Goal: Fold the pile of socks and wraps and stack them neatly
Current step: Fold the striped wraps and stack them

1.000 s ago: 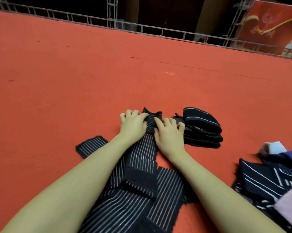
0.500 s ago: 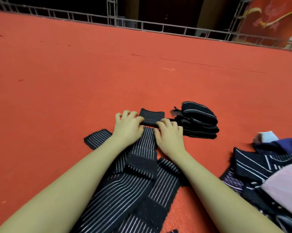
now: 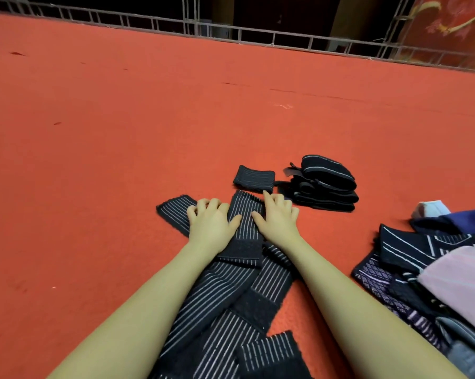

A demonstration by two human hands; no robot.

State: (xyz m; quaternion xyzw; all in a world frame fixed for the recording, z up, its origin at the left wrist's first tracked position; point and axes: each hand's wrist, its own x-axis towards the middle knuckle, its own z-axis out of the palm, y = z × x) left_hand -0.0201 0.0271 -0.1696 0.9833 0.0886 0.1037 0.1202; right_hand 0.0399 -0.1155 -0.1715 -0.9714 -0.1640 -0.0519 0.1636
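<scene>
A long black wrap with white stripes [image 3: 246, 214] lies flat on the red carpet, running away from me. My left hand [image 3: 211, 224] and my right hand [image 3: 278, 218] flank its far end, thumbs lying on it, fingers curled at its edges. Just beyond the fingertips lies a small folded wrap [image 3: 254, 178], free of both hands. To its right stands a stack of folded black wraps [image 3: 325, 187]. More striped wraps [image 3: 217, 310] lie crossed beneath my forearms, and one end [image 3: 173, 210] sticks out under my left fingers.
A loose pile of socks and cloth [image 3: 428, 272], dark, purple and pink, sits at the right edge. Red carpet [image 3: 121, 132] spreads wide to the left and ahead. A metal railing [image 3: 258, 34] borders its far edge.
Both hands have let go of the small folded wrap, left beside the stack, and drawn back toward me onto the far end of the long striped wrap.
</scene>
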